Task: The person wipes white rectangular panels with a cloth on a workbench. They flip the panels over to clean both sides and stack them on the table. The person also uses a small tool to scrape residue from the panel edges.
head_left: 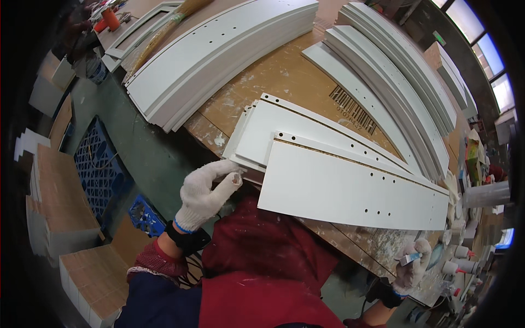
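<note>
Two gloved hands work at the near table edge: the right hand is closed around a small glue bottle, the left hand loosely curled, holding nothing, just beside the top white panel. This drilled panel looks still unglued; several stacked panels wait farther back.

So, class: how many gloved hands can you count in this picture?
2. The left hand rests at the near-left corner of the stacked white panels; the right hand, lower right at the table edge, holds a small bottle.
</note>
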A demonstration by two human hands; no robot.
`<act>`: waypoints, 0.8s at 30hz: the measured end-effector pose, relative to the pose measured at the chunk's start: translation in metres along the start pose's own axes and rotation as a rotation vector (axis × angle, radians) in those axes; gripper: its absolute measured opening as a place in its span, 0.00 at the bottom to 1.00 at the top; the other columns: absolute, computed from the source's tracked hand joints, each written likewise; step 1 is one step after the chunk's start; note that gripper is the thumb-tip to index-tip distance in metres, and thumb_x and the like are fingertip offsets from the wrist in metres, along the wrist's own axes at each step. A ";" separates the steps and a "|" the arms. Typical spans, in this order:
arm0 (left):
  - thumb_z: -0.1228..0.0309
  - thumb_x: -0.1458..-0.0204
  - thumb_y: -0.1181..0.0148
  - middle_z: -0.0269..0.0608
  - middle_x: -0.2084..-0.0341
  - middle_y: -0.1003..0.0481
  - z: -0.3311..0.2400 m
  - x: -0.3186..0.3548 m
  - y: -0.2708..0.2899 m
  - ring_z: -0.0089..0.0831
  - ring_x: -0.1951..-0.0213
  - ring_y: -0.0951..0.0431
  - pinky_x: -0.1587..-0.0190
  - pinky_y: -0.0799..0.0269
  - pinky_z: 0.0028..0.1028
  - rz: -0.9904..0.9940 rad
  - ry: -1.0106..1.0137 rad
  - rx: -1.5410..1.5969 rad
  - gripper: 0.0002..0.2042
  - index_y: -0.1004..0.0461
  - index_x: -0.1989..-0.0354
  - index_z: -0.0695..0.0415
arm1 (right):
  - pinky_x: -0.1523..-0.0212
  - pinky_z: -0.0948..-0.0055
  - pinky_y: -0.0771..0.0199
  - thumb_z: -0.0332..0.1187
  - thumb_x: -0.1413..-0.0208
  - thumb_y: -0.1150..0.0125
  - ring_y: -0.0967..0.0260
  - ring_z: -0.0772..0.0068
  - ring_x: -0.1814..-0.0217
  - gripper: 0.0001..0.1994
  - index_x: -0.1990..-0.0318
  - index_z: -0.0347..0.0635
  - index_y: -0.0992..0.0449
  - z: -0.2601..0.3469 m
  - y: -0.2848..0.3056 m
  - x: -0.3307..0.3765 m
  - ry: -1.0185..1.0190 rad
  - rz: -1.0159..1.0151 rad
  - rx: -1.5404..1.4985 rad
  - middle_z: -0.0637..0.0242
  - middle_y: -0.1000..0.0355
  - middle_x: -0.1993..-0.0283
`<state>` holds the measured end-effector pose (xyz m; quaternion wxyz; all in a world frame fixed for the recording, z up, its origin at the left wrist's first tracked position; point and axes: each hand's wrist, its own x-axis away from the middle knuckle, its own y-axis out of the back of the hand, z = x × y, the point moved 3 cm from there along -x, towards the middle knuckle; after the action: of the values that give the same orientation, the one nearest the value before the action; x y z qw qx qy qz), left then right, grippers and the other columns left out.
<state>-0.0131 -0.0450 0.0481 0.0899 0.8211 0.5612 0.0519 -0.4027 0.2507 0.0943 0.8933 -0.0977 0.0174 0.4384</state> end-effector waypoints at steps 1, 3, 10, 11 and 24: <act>0.70 0.46 0.42 0.44 0.67 0.21 -0.007 0.001 -0.004 0.23 0.66 0.22 0.58 0.26 0.23 -0.011 -0.022 -0.033 0.11 0.24 0.60 0.65 | 0.73 0.74 0.30 0.32 0.48 0.36 0.35 0.72 0.70 0.19 0.52 0.36 0.34 -0.004 -0.003 0.003 -0.015 0.003 -0.017 0.64 0.37 0.66; 0.69 0.45 0.42 0.42 0.68 0.22 -0.012 0.000 -0.008 0.22 0.66 0.23 0.60 0.28 0.23 0.061 0.018 -0.027 0.11 0.24 0.60 0.65 | 0.70 0.76 0.29 0.30 0.49 0.36 0.35 0.74 0.68 0.19 0.51 0.36 0.34 -0.009 -0.013 0.007 -0.036 0.046 -0.063 0.64 0.37 0.64; 0.62 0.38 0.52 0.39 0.73 0.25 -0.014 -0.004 -0.028 0.24 0.70 0.25 0.65 0.28 0.23 0.385 0.396 0.409 0.18 0.25 0.64 0.67 | 0.67 0.71 0.30 0.19 0.59 0.41 0.31 0.67 0.70 0.20 0.53 0.35 0.27 0.002 -0.178 -0.012 0.051 0.546 0.470 0.62 0.28 0.67; 0.58 0.37 0.54 0.40 0.73 0.25 -0.027 -0.004 -0.028 0.25 0.71 0.24 0.65 0.28 0.24 0.399 0.273 0.250 0.20 0.26 0.64 0.66 | 0.66 0.70 0.30 0.19 0.59 0.40 0.31 0.65 0.69 0.21 0.52 0.35 0.28 0.010 -0.205 -0.018 0.167 0.627 0.542 0.63 0.28 0.66; 0.65 0.45 0.41 0.26 0.79 0.33 -0.013 -0.021 -0.038 0.15 0.75 0.35 0.72 0.38 0.21 0.505 0.126 0.506 0.09 0.27 0.74 0.55 | 0.64 0.67 0.31 0.28 0.53 0.44 0.32 0.62 0.64 0.19 0.50 0.39 0.31 0.003 -0.330 -0.020 0.558 1.087 0.939 0.64 0.33 0.68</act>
<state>-0.0579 -0.0503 0.0536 -0.1665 0.9253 0.3402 -0.0177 -0.1555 0.0386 0.1518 0.4627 0.2068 0.4719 0.7214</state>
